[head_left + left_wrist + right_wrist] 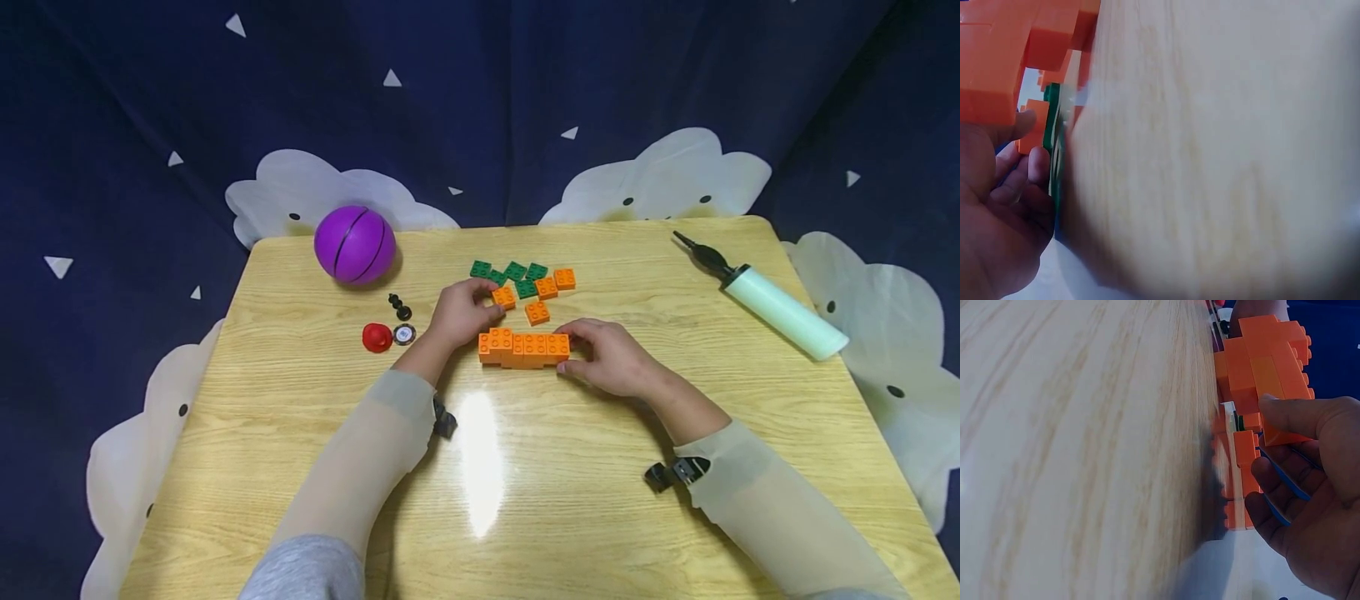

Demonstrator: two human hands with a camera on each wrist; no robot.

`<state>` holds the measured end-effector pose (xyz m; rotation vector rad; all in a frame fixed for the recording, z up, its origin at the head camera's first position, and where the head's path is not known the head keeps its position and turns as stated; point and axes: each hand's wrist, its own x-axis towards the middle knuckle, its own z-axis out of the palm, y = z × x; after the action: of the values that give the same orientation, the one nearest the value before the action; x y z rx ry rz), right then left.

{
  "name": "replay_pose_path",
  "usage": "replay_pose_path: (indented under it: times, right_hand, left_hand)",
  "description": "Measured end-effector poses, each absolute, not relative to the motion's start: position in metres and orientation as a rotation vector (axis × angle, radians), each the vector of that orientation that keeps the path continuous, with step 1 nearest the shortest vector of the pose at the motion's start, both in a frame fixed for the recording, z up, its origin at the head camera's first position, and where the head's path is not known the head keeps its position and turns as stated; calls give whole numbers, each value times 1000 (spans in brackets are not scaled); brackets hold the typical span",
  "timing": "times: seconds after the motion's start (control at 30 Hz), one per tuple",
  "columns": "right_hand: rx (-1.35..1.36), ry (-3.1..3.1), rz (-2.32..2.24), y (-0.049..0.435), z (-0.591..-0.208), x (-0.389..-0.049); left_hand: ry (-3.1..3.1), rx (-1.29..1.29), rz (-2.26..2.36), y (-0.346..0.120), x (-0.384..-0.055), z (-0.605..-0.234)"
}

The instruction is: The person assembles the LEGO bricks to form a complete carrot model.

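Observation:
An assembly of orange toy bricks (534, 346), joined in a row with one brick raised near its left end, lies in the middle of the table. My right hand (611, 358) holds its right end between thumb and fingers; the right wrist view shows the thumb (1291, 415) on the near side. Behind the assembly, my left hand (461, 315) pinches a single orange brick (503, 297), which the left wrist view shows between thumb and fingertips. Several green bricks (515, 271) lie just beyond that brick. Loose orange bricks (537, 313) sit to its right.
A purple ball (355, 245) stands at the back left. Nearer, left of my left hand, are a black chess piece (402, 308), a small red hat-shaped piece (377, 337) and a poker chip (404, 334). A hand pump (783, 310) lies along the right side.

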<state>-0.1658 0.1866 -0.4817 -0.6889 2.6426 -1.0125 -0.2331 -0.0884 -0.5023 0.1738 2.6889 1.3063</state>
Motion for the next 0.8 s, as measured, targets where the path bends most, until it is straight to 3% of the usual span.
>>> replay_pose_path:
  times: [0.8]
  right_hand:
    - [-680,2641,-1026,186,-482,-166]
  left_hand:
    - [2624,207,1455,-91,-217,-481]
